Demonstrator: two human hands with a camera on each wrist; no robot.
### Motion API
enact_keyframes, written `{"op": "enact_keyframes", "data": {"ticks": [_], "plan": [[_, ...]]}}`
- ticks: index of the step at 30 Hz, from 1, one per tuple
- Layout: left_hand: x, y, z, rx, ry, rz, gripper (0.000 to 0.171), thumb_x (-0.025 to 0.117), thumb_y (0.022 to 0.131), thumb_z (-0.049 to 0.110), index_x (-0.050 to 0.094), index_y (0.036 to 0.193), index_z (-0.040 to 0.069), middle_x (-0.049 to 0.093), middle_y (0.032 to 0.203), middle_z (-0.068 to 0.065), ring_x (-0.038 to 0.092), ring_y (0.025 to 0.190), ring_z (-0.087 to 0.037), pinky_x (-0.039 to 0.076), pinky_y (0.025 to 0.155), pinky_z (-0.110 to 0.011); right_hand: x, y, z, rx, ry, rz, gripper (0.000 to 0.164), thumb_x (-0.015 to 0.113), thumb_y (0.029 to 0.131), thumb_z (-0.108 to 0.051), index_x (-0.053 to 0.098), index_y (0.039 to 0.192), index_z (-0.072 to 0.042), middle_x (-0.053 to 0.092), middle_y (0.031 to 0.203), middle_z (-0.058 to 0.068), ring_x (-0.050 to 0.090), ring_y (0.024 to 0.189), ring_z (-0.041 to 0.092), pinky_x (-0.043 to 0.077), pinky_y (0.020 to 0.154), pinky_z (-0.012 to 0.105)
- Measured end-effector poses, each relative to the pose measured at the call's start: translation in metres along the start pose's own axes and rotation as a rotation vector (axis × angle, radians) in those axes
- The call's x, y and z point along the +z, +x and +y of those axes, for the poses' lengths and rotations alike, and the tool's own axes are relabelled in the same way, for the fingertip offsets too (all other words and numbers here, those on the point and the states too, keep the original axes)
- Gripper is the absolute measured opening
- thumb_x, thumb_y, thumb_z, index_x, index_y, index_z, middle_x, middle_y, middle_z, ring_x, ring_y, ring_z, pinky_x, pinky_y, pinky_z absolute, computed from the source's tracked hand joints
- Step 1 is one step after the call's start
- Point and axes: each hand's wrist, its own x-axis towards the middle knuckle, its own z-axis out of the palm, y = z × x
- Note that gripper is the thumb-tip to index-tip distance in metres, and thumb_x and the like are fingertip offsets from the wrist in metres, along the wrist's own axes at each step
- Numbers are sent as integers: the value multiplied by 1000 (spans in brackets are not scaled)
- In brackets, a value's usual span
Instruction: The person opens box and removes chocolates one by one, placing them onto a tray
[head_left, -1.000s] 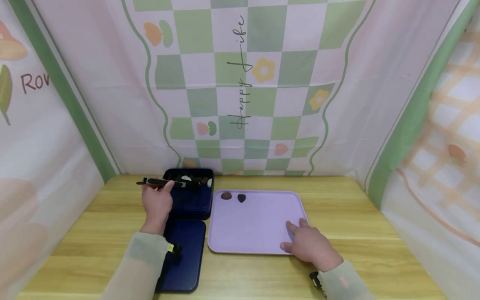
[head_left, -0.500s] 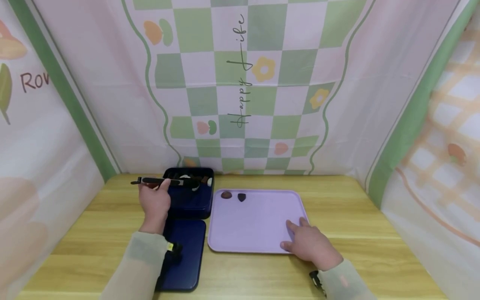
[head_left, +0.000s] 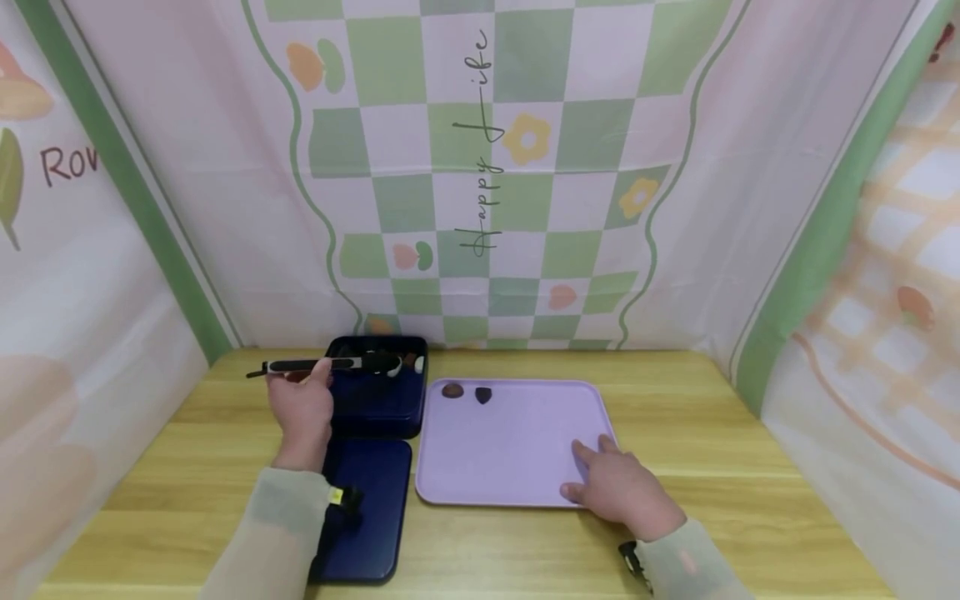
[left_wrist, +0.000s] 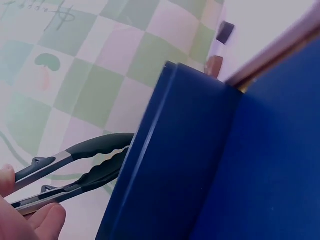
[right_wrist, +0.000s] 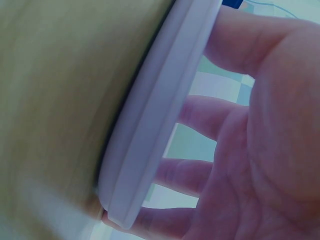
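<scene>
My left hand [head_left: 302,412] holds black-and-silver tongs [head_left: 300,365] by their arms, thumb on one side and fingers on the other. The tongs lie nearly level, reaching over the left side of a dark blue box [head_left: 378,412]. Their black ends overlap white and brown pieces at the box's back. In the left wrist view the two arms of the tongs [left_wrist: 97,146] stand apart, tips hidden behind the box wall [left_wrist: 170,160]. My right hand [head_left: 626,490] rests with spread fingers on the near right corner of a lilac tray [head_left: 510,450].
A rounded brown piece [head_left: 452,391] and a dark pointed piece [head_left: 483,395] sit at the tray's back left. A flat dark blue lid [head_left: 378,508] lies in front of the box, partly under my left forearm. A checked curtain [head_left: 517,208] hangs behind the wooden table [head_left: 667,392].
My left hand has shifted a little to the left, and the handle end of the tongs with it. The tongs' black ends remain over the box's back. My right hand and the tray have stayed still.
</scene>
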Motion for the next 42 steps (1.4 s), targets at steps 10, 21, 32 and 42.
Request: {"op": "enact_keyframes", "data": {"ticks": [10,21,32,42], "plan": [[6,-3,5,-58,-214,39,39,71,94,7,44,121,11,62,104,-15,71,90,-26,58,82,-38,1,0,-1,4,1,4,76,69,90,-49,50,143,3,34,143,42,36,125,63,33,98,73],[37,-29,8,-57,-307,-69,35,72,94,12,47,117,7,70,103,-19,71,92,-31,58,81,-43,1,-1,1,11,8,0,75,69,90,-48,50,143,3,33,144,42,36,127,62,32,98,72],[80,-63,-3,-28,-327,-127,42,77,88,4,50,119,2,68,94,-16,72,80,-28,59,76,-44,2,0,0,19,4,-6,77,68,90,-51,50,144,1,31,145,42,36,124,65,33,97,74],[100,-83,-10,-81,-295,-162,48,79,85,2,50,122,1,68,95,-16,70,75,-26,57,80,-50,2,2,2,29,6,-10,77,69,90,-51,49,144,1,31,145,42,35,126,63,31,99,73]]}}
